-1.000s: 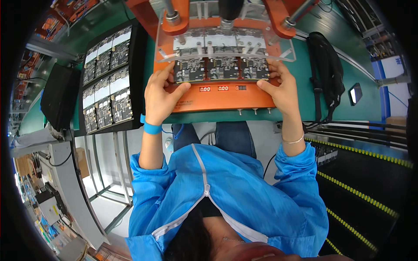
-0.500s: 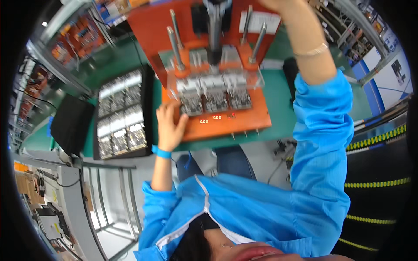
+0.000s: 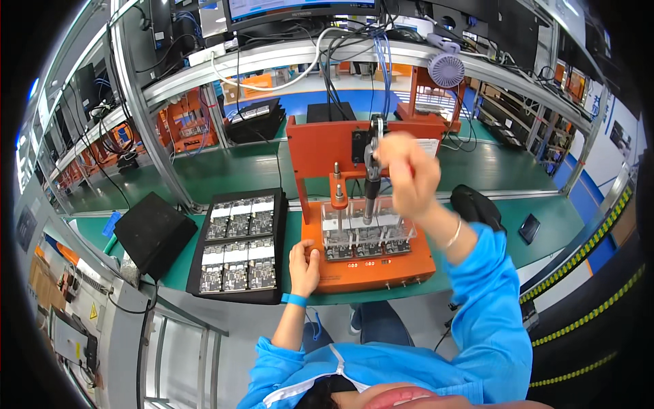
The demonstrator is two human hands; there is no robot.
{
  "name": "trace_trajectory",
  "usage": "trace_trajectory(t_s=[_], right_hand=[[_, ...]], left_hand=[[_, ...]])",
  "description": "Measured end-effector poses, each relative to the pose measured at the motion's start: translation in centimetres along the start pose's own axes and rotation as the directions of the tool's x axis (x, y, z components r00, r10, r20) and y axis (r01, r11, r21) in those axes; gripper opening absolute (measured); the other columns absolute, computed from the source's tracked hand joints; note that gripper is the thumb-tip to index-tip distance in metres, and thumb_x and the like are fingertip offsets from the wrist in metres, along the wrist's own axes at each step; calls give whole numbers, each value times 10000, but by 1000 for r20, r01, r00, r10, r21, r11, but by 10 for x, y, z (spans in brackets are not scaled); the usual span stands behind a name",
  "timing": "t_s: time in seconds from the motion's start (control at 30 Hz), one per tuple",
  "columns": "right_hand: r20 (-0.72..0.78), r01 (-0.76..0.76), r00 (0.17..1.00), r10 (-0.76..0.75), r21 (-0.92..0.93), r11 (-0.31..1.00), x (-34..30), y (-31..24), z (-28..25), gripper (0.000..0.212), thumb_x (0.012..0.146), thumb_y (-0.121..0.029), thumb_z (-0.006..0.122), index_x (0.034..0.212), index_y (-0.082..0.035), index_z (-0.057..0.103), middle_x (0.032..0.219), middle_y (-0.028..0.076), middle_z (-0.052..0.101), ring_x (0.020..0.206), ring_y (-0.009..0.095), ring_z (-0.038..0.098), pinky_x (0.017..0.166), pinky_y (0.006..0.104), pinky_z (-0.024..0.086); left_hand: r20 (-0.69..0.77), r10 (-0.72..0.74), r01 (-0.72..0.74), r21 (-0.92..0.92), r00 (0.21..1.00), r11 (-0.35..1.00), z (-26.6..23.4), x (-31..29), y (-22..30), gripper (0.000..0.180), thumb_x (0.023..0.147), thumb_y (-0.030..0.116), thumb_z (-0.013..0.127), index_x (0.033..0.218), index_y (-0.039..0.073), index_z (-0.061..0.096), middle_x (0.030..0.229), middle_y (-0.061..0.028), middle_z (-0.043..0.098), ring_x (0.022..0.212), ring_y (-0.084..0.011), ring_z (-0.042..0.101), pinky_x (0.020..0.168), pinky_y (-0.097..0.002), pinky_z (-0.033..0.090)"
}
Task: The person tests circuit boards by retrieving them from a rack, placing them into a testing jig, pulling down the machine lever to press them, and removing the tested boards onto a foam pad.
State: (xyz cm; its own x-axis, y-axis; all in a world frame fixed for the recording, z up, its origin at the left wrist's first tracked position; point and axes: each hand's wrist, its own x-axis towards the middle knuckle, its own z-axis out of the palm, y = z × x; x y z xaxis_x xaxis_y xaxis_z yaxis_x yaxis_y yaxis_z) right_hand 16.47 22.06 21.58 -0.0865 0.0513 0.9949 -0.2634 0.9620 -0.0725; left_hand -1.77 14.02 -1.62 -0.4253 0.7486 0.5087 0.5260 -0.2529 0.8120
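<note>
My right hand (image 3: 411,178) is raised in front of the upper part of an orange-red bench press (image 3: 320,146), blurred, fingers curled round its lever handle; a bit of red shows between them. The black and metal clamp rod (image 3: 372,194) runs down to a clear plate (image 3: 340,232). Beneath that plate, several circuit boards (image 3: 368,251) sit side by side on the orange base (image 3: 340,278). My left hand (image 3: 304,269), wearing a blue wrist strap, lies against the base's left side with thumb and fingers apart, holding nothing.
Left of the press, a black foam tray (image 3: 235,292) holds two rows of circuit boards. Farther left is a black block (image 3: 153,232). To the right lie a black pouch (image 3: 477,206) and a phone (image 3: 529,229). A metal frame carries a monitor (image 3: 300,10) and small fan (image 3: 446,69).
The view has tilted up, bringing in the frame and monitor. My right hand, cut off at the top edge before, now shows at the lever. My left hand stays by the base.
</note>
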Motion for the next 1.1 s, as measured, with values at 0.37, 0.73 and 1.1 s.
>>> trace_trajectory(t_s=[0.37,0.73,1.1], right_hand=[[-49,-35,998,33,-35,999,-56,4,13,132,852,-116,509,889,5,546,999,150,550,1083,308,471,985,450,307],[-67,-10,998,9,-7,1000,-61,8,15,136,833,-59,523,955,2,521,1047,151,527,1125,309,444,1003,450,302],[-25,94,995,-94,-31,995,-54,17,11,195,794,-9,561,982,-2,514,1039,145,553,1096,315,484,962,411,352]], left_hand=[[-175,45,-71,-144,984,987,-7,-43,13,159,809,33,559,963,5,538,923,-92,550,757,-180,546,683,-279,446],[264,867,-190,-910,422,370,-203,-102,117,167,872,215,536,842,91,642,885,-107,605,645,-166,564,545,-275,395],[180,921,-668,-642,346,376,-245,-114,226,158,846,143,483,878,146,637,894,17,615,820,-115,578,724,-304,390]])
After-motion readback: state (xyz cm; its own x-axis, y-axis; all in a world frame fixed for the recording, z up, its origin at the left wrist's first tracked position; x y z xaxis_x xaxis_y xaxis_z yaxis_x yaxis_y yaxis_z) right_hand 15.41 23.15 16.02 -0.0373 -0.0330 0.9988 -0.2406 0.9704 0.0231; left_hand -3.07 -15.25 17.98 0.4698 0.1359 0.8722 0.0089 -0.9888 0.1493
